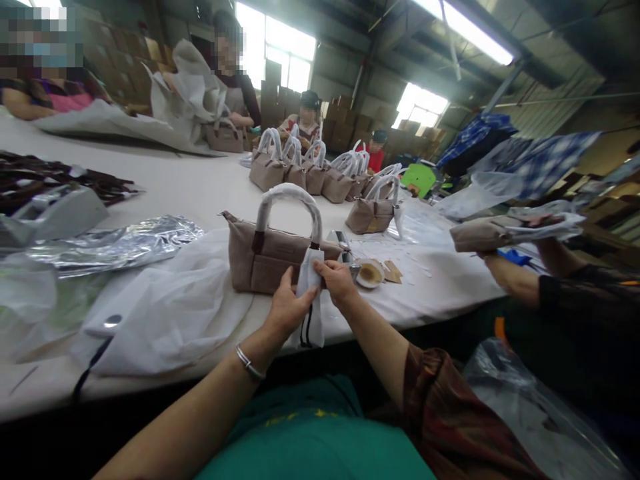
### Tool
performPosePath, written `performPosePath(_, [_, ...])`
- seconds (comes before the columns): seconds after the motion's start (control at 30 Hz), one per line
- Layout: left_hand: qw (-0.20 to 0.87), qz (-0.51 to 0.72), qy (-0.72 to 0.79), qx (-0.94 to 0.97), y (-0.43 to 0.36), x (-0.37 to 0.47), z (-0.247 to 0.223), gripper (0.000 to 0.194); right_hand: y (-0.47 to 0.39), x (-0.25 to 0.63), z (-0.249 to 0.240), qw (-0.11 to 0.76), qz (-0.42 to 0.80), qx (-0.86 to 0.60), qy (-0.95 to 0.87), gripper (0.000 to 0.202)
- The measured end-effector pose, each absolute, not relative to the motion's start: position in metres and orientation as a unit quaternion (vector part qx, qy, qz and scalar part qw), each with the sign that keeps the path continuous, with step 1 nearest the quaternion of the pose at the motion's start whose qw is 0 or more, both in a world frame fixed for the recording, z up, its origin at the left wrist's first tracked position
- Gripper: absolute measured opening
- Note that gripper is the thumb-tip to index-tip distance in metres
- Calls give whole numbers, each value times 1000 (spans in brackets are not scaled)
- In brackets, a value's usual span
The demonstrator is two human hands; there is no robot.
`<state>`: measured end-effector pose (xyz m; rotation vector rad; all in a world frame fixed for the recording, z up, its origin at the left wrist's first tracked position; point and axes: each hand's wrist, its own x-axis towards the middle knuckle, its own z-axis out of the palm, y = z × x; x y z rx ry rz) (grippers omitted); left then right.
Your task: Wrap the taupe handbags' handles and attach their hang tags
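Left hand (287,308) and right hand (338,281), forearms outstretched, both pinching the white wrapping (307,287) beside the taupe handbag (273,257).

White desk (190,183) carries everything. Taupe handbag (267,260) stands just beyond your left hand (289,308). White wrapping sheet (170,307) lies left of it, silver foil (120,243) farther left. Small dish (371,273) sits just right of your right hand (337,281). Row of handbags (310,175) stands far beyond.
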<state>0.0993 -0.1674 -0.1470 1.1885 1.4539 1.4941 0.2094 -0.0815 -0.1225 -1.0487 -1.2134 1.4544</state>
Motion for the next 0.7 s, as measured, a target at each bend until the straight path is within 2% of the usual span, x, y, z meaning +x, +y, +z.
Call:
performPosePath(0.07, [503,572,500,412,-174,98,-146,62,-81,210,-126,467,600,-424,-493,46])
performPosePath(0.13, [617,558,431,348,-181,98,-147,60,-81,211,-128,465,608,-416,-491,47])
performPosePath(0.23, [662,542,422,299,-189,99,-152,60,-81,212,-131,470,614,-408,-486,49])
performPosePath(0.4, [585,578,485,298,-189,106,-165,52,-91,218,-139,465,636,-371,-491,47])
performPosePath(0.57, [424,558,593,396,-185,117,-165,31,-109,223,-146,379,749,-311,-446,43])
performPosePath(0.7, [323,512,647,463,-186,124,-156,26,-114,222,-149,332,803,-303,-391,42])
